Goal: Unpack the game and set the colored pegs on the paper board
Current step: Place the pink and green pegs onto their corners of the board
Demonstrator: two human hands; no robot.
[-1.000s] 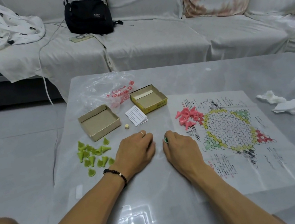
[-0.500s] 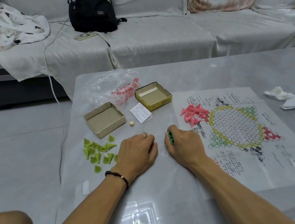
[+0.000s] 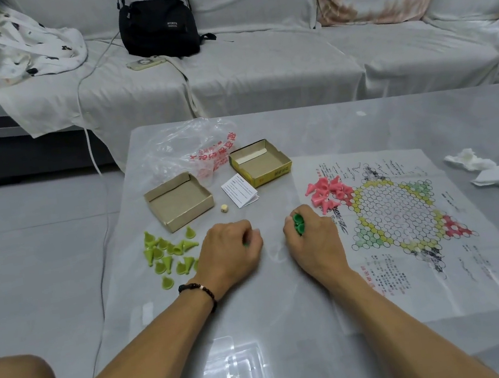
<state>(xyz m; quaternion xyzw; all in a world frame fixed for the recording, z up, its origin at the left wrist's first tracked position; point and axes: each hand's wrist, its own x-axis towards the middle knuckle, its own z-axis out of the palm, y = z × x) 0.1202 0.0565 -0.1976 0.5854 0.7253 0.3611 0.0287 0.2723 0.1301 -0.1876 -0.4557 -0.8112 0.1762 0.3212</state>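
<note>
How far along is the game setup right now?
Unpacked: both box halves lie open, the paper board is spread out. In hand: the right hand grips dark green pegs. Left: pink pegs heaped at the board's edge, light green pegs on the table, none placed.

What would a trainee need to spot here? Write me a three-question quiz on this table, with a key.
1. True or false: the pink pegs lie in a heap at the edge of the paper board.
2. Which hand grips dark green pegs? A) left hand B) right hand C) neither
3. Fill in: the small die lies on the table between the open box and the folded ______.

Key:
1. True.
2. B; green shows between the right hand's curled fingers. The left hand is curled too, but what it holds is hard to tell.
3. leaflet.
</note>
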